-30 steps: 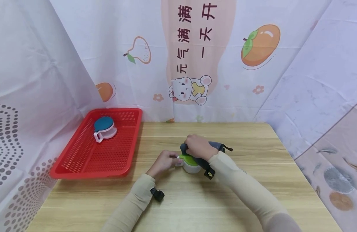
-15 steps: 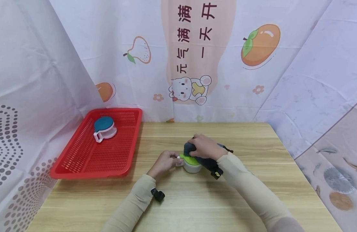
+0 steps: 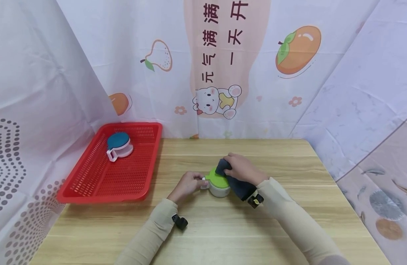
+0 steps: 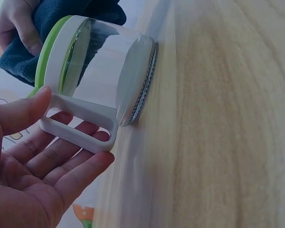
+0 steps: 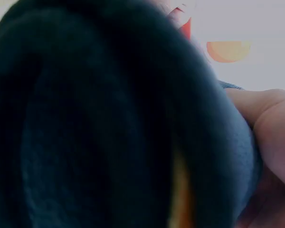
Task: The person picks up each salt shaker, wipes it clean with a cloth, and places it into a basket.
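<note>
A clear jar (image 4: 102, 61) with a bright green lid (image 3: 219, 179) and a white collar stands on the wooden table. Its white loop handle (image 4: 78, 137) juts toward my left hand (image 3: 187, 186), which grips it, the thumb on top and the fingers beneath. My right hand (image 3: 243, 168) holds a bunched dark blue cloth (image 3: 240, 187) at the far right side of the lid. Part of the cloth hangs down beside the jar on the right. Cloth fills most of the right wrist view, hiding the jar there.
To the left stands a red plastic basket (image 3: 151, 169), holding a similar jar with a blue lid (image 3: 118, 140). A printed curtain (image 3: 124, 73) hangs behind the table (image 3: 203, 232). Each wrist wears a small black camera mount (image 3: 180, 222).
My right hand and the cloth have shifted right across the lid, so more of the green shows. The left hand keeps its hold on the handle, and the jar has stayed put.
</note>
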`<state>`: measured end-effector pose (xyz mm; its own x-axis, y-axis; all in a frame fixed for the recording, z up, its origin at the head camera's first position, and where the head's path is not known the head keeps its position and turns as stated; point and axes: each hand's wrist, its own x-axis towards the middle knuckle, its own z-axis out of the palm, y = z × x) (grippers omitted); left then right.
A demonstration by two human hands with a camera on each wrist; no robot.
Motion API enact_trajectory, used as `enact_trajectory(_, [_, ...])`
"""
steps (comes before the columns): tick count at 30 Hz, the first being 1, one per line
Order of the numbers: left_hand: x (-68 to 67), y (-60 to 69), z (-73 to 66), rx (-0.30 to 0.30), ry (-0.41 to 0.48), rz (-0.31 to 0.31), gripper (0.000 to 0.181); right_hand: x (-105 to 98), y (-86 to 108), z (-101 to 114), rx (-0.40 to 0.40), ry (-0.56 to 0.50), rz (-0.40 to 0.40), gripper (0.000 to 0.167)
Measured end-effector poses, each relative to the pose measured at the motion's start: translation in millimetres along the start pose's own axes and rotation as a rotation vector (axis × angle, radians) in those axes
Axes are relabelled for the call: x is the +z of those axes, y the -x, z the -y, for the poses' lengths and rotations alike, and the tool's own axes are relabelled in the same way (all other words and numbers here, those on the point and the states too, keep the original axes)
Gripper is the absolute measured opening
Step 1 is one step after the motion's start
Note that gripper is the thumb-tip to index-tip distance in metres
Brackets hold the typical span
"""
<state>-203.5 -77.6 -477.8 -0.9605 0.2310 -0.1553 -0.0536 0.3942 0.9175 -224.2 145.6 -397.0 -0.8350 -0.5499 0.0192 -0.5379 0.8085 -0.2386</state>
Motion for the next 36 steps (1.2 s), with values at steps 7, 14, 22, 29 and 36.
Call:
enact_trajectory(7, [1.7, -0.2, 2.2, -0.001, 0.020, -0.006, 0.018, -1, 8.7, -5, -0.013, -0.010, -0.026, 0.042])
enact_trajectory(14, [6.0, -0.4, 5.3, 0.007, 0.063, -0.020, 0.018, -2, 14.8, -7, -0.017, -0.050, -0.027, 0.041])
enact_trajectory(22, [4.9, -2.2, 7.2, 0.049, -0.008, -0.036, 0.014, -2, 20.5, -11, -0.028, -0.050, -0.045, 0.039])
enact_trajectory(29, [5.0, -3.0, 9.5, 0.083, 0.001, -0.021, 0.015, -2, 25.2, -16, -0.027, -0.053, -0.059, 0.036])
enact_trajectory(36, [4.9, -3.1, 12.1, 0.071, 0.022, -0.002, 0.015, -3, 30.9, -20, -0.013, -0.056, -0.055, 0.036])
